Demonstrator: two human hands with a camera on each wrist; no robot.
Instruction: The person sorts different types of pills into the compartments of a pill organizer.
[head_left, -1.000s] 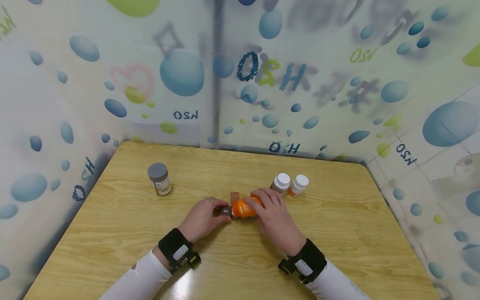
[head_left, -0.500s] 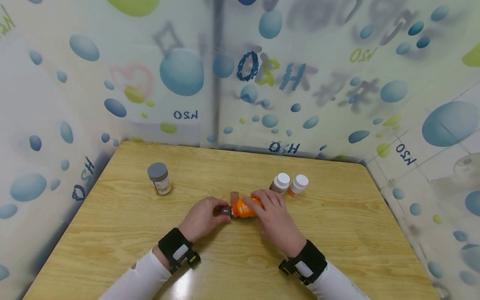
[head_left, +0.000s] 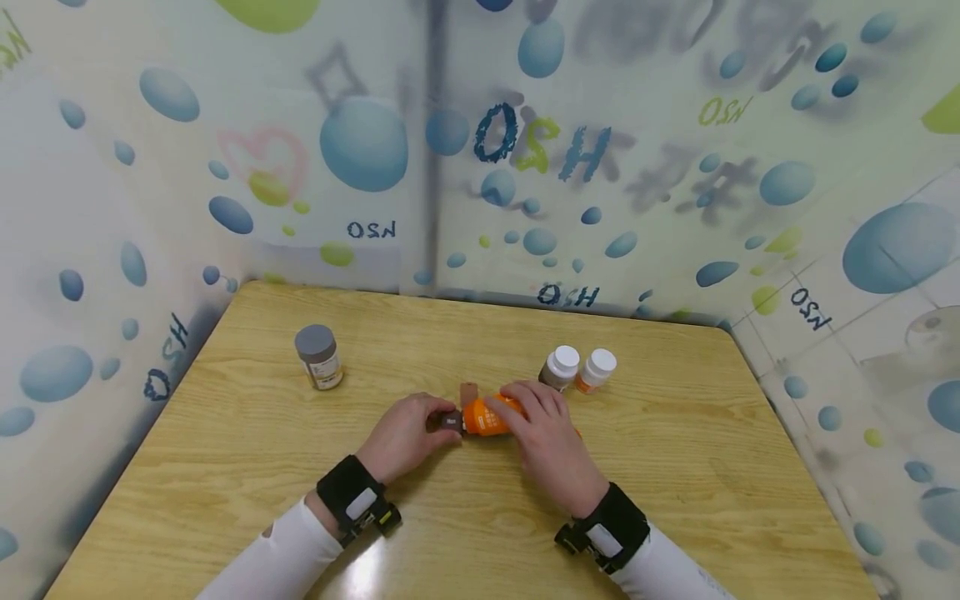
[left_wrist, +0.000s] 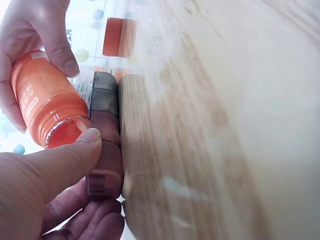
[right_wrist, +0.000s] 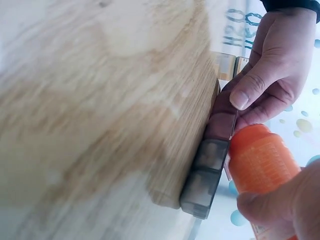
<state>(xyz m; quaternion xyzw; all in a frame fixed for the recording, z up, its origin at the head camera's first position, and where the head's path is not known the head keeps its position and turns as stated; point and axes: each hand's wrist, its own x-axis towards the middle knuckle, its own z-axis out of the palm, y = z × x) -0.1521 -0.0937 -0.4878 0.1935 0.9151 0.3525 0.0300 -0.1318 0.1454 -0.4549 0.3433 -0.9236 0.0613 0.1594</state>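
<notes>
Near the middle of the table, my left hand [head_left: 405, 437] holds the near end of a brown and grey see-through pill organizer [left_wrist: 107, 127], thumb on top and fingers below. One brown lid [head_left: 468, 393] stands raised in the head view. My right hand [head_left: 551, 442] grips an orange pill bottle [left_wrist: 50, 95], tipped on its side with its uncapped mouth at the organizer's compartments. Something pale shows inside the mouth in the left wrist view. Pale shapes lie inside the grey compartments [right_wrist: 210, 155]; the brown ones' contents are unclear.
An orange cap [left_wrist: 114, 37] sits on the table beyond the organizer. A grey-lidded jar [head_left: 320, 358] stands at the back left. Two white-capped bottles, one dark [head_left: 561, 367] and one white and orange [head_left: 597, 371], stand behind my right hand. Patterned curtains border the wooden table [head_left: 405, 333].
My right hand has shifted and turned slightly with the bottle, and a bit of orange now shows at its right side. My left hand and the organizer look unmoved.
</notes>
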